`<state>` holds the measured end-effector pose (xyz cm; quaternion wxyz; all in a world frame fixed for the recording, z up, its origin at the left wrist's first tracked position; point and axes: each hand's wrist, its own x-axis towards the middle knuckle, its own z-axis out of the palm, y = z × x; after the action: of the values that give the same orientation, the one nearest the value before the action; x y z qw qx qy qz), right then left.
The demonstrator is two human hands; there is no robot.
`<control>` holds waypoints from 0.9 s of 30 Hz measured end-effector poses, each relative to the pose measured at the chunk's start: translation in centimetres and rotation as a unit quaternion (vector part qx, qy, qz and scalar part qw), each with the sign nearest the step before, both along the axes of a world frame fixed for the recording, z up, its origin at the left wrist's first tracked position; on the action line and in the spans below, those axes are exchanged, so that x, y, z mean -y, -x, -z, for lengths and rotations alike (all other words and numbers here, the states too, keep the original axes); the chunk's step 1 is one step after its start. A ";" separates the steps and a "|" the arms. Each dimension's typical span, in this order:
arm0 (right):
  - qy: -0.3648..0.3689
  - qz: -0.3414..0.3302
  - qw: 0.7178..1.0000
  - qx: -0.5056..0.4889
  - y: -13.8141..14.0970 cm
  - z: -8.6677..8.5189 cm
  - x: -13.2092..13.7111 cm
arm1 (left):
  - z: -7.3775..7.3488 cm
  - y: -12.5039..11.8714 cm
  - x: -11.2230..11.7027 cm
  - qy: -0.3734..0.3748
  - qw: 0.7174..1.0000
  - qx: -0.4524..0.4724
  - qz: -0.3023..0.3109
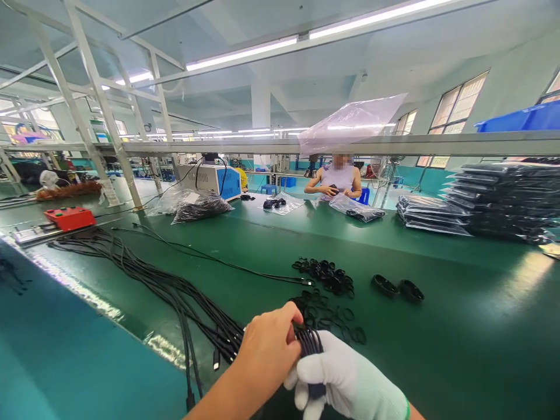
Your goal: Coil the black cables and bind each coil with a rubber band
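Observation:
A small coil of black cable [310,341] is gripped in my right hand [335,373], which wears a white knit glove. My bare left hand [273,338] is closed at the coil's left side, its index finger and thumb curled towards it. What sits between those fingers is hidden. Just beyond my hands lies a pile of small black bands [328,277], with more loose bands [339,321] scattered nearer. To the left, a bundle of long black cables [175,286] stretches along the green table [437,350]. One cable's plug end [307,282] rests by the pile.
Two black coils [398,287] lie to the right. Stacked bags of black goods [503,198] stand at the far right. A red box with buttons [70,218] sits left, and a blue-and-white machine [210,179] behind. A co-worker [336,179] sits across the table.

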<state>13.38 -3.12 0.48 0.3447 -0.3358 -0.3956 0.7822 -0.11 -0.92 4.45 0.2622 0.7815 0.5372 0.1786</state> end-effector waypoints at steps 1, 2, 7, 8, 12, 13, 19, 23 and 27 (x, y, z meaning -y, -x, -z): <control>0.006 -0.003 1.000 -0.001 0.1 0.2 0.0 | 0.5 0.3 0.0 -0.028 0.999 0.025 0.026; 0.010 -0.005 1.000 -0.004 0.1 0.5 0.1 | 1.1 0.5 -0.1 -0.058 0.995 0.053 0.055; 0.002 0.005 0.999 -0.052 0.5 1.8 0.3 | 4.1 0.8 -0.5 -0.175 0.970 0.126 0.114; 0.006 0.007 0.998 -0.066 0.5 2.0 0.3 | 4.2 0.8 -0.5 -0.172 0.969 0.134 0.114; 0.068 0.010 0.987 -0.148 -0.4 2.3 0.2 | 3.4 1.3 -0.3 -0.099 0.977 0.177 0.068; 0.081 0.007 0.983 -0.165 -0.6 2.2 0.3 | 3.1 1.5 -0.3 -0.089 0.978 0.179 0.058; 0.050 -0.005 0.993 -0.103 -1.0 1.7 0.4 | 2.9 1.5 0.1 -0.111 0.984 0.136 0.014; 0.037 -0.001 0.996 -0.080 -0.8 1.6 0.5 | 3.3 0.7 0.1 -0.040 0.989 0.136 -0.035; 0.010 0.002 0.997 -0.079 -0.4 1.9 0.7 | 3.9 0.2 0.5 -0.067 0.987 0.143 -0.016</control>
<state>13.78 -3.78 -1.38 0.3732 -0.2775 -0.3586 0.8094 -0.26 -1.41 0.58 0.2805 0.7552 0.4935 0.3279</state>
